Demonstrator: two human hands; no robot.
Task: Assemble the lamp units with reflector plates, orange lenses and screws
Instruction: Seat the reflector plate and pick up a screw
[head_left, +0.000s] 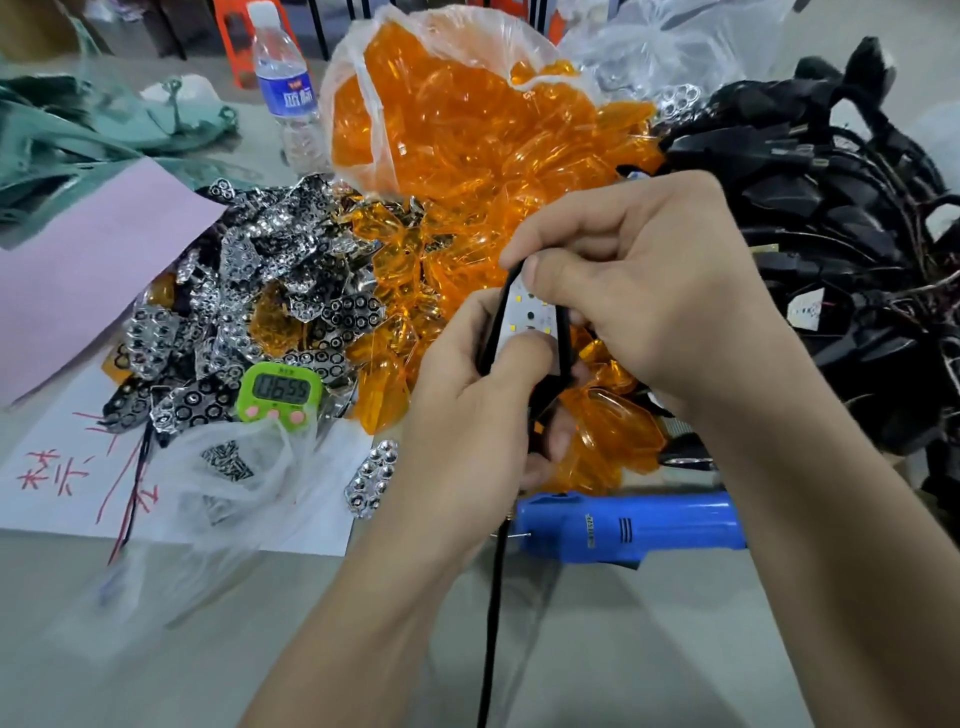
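**Both hands holding one lamp unit above the heap of lenses**

The left hand (478, 374) is gripping a lamp unit (524, 317) from below, its fingers curling round the black shell and its thumb lying across the lower end of the white light board. The right hand (639, 291) is pinching the upper end of the same unit between thumb and forefinger, the other fingers bending loosely behind it. The unit is standing nearly upright between the two hands, above the near edge of the orange lenses (467, 156), which are spilling out of a clear bag across the middle of the table (156, 649). A black cable (491, 623) is hanging down from under the hands.

Left of the lenses, the shiny reflector plates (249, 291) are lying in a loose pile, with a green timer (280, 389) sitting at its near edge. One single plate (373, 478) is lying apart, just beside the left wrist. A blue screwdriver (628, 525) is lying on its side under the right forearm. More black lamp units with wires (831, 208) are piling up on the right. A water bottle (285, 88) is standing behind the lens bag.
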